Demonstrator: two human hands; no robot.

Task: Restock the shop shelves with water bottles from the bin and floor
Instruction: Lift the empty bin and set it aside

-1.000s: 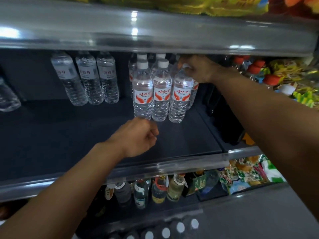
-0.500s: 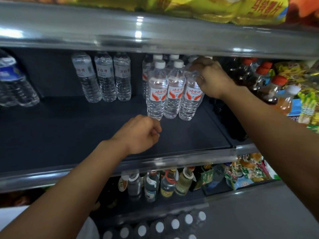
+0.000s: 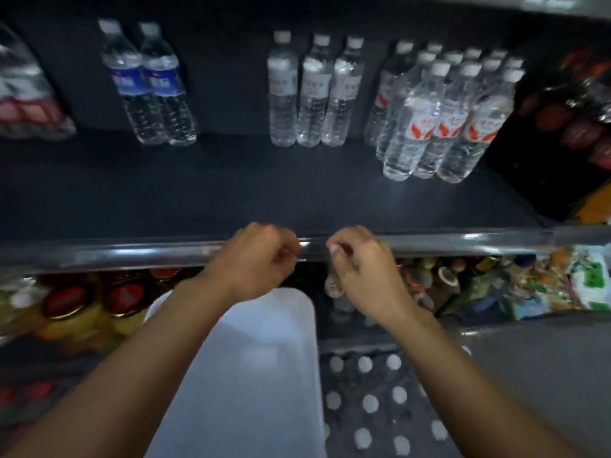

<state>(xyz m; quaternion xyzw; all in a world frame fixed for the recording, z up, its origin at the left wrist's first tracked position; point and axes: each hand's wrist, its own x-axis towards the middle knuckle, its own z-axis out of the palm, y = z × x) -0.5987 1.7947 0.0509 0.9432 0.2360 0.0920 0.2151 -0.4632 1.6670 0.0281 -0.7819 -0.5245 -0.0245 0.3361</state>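
Several red-labelled water bottles (image 3: 453, 117) stand in rows at the right of the dark shelf (image 3: 231, 190). Three white-labelled bottles (image 3: 310, 94) stand mid-shelf, and two blue-labelled bottles (image 3: 148, 87) stand to their left. My left hand (image 3: 254, 259) and my right hand (image 3: 360, 269) hover side by side in front of the shelf's metal front rail (image 3: 132, 254), fingers loosely curled, holding nothing. Below them is a white plastic bin (image 3: 251, 375) that looks empty. A pack of white-capped bottles (image 3: 370, 401) sits on the floor to its right.
Dark bottles with red caps (image 3: 578, 114) fill the shelf's right end. A wrapped pack (image 3: 23, 97) lies at the far left. The lower shelf holds red-lidded jars (image 3: 66, 302), small bottles (image 3: 439, 279) and colourful packets (image 3: 562, 285). Grey floor (image 3: 545, 375) lies at the right.
My right hand has let go of the red-labelled bottle and drawn back to the shelf rail beside my left hand. The view has tilted down, bringing the bin and floor bottles into sight.
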